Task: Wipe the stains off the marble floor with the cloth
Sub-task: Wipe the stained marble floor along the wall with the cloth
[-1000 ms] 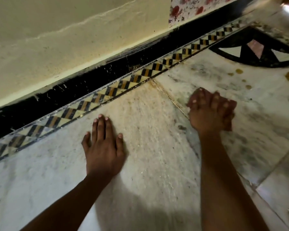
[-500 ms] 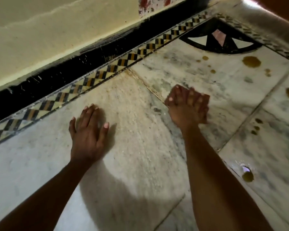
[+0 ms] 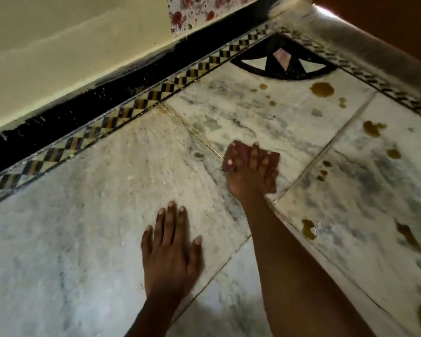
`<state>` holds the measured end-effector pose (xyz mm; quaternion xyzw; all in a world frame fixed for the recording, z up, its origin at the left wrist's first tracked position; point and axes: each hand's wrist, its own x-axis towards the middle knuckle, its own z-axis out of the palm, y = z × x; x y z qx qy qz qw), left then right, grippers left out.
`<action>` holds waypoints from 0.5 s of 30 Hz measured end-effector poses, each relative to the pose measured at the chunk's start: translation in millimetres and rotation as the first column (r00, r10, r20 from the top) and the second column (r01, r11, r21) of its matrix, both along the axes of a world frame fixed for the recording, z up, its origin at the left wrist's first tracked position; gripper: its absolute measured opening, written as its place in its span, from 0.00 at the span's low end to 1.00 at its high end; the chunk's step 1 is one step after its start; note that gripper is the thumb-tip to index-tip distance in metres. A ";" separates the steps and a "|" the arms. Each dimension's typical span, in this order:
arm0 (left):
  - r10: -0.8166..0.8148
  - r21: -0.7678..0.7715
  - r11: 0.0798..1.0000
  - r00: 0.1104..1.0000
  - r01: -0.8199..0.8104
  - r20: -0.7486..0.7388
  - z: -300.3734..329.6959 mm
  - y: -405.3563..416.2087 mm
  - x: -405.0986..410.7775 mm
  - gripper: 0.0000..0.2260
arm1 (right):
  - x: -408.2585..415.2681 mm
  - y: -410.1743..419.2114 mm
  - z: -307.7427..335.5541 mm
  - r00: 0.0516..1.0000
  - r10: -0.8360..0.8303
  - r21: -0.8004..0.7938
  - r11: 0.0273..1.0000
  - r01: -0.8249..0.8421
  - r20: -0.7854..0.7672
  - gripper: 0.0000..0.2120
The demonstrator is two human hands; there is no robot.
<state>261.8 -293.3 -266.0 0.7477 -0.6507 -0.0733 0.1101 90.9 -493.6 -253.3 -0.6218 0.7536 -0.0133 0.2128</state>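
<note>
My right hand (image 3: 249, 173) presses flat on a small reddish-brown cloth (image 3: 274, 158), which peeks out between and beside the fingers on the white marble floor (image 3: 95, 227). My left hand (image 3: 171, 251) lies palm down on the marble nearer to me, fingers spread, holding nothing. Several yellow-brown stains dot the slabs to the right: a big round stain (image 3: 322, 89) near the inlay, a stain (image 3: 374, 128) further right, and a glossy wet stain (image 3: 308, 229) beside my right forearm.
A black and yellow checkered border (image 3: 122, 115) runs along the black skirting (image 3: 66, 115) and cream wall (image 3: 58, 57). A black fan-shaped inlay (image 3: 283, 66) fills the far corner. A raised grey ledge (image 3: 365, 45) bounds the floor at the right.
The view has swung right and back, showing more stained slabs. My left hand has shifted toward me and closer to the right arm. My right hand stays pressed on the cloth.
</note>
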 end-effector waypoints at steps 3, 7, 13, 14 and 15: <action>-0.004 -0.031 1.000 1.000 0.004 0.002 -1.3 0.8 1.9 0.32 | -8.1 25.3 -8.7 0.941 0.337 -0.264 0.909 -0.323 0.009 0.26; 0.002 -0.036 0.999 1.000 -0.001 0.023 -1.9 0.0 2.4 0.32 | -22.9 81.7 -2.9 0.782 0.423 -0.353 0.894 -0.277 0.458 0.20; 0.008 -0.045 0.999 0.999 -0.007 0.038 -4.5 -0.2 2.5 0.32 | -24.0 83.1 37.2 0.102 -0.117 0.083 0.955 0.285 0.988 0.14; 0.008 -0.055 0.998 0.999 -0.006 0.037 -4.4 -0.7 2.5 0.32 | -24.0 80.0 38.5 -0.040 -0.177 0.180 0.931 0.318 0.983 0.13; 0.010 -0.062 0.998 0.999 -0.007 0.036 -4.3 -0.8 2.3 0.32 | -22.3 77.3 38.2 -0.145 -0.234 0.270 0.904 0.330 0.961 0.16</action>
